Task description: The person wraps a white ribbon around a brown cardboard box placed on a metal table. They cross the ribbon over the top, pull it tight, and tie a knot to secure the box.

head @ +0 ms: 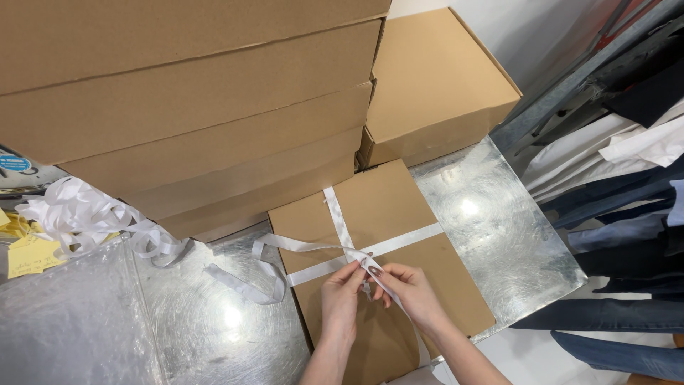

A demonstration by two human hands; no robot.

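Observation:
A flat brown cardboard box [399,214] lies on a shiny metal table [499,235]. White ribbon [338,214] crosses over its lid both ways. My left hand [340,299] and my right hand [413,292] meet above the crossing, and each pinches a strand of the ribbon between its fingertips. One loose strand loops off to the left onto the table; another runs down under my right wrist towards the box's near edge.
A tall stack of brown cardboard boxes [192,107] stands at the back left, and one more box [434,85] at the back. A heap of white ribbon [78,214] and yellow paper notes [28,257] lie at the left. Folded clothes [627,192] hang at the right.

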